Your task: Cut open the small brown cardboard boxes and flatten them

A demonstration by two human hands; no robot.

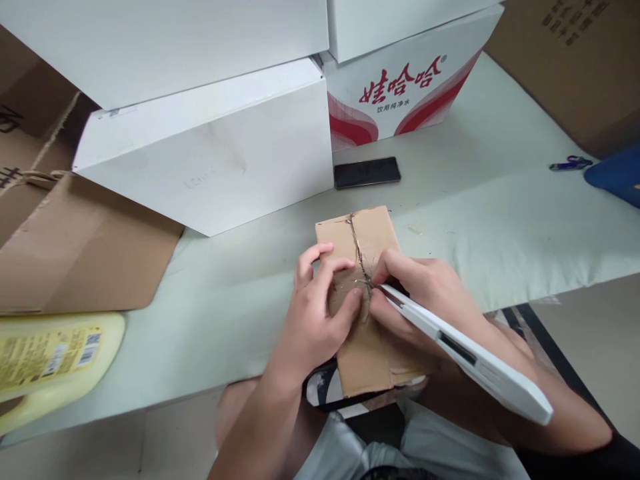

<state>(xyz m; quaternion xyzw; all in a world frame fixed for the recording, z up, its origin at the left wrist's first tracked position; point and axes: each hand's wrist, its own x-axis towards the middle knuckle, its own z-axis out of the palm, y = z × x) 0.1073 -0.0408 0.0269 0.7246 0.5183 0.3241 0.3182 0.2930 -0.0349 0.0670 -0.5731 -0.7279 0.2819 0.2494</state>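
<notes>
A small brown cardboard box (367, 357) rests at the table's front edge, above the lap. A dark, ragged line runs along its top, with torn bits around it. My left hand (320, 310) presses on the box from the left, fingers bent and spread apart, the thumb close to the ragged line. In my right hand (425, 287) is a white utility knife (480, 363), gripped near its front end. Its tip meets the ragged line by the left thumb; the fingers partly hide that point.
Behind lies a black phone (367, 173), before white cartons (215, 157) and a red-printed carton (400, 100). Brown cardboard (100, 233) and a yellow bottle (60, 360) stand left. Purple scissors (571, 163) and a blue object (617, 175) are at right on the pale tabletop (225, 293).
</notes>
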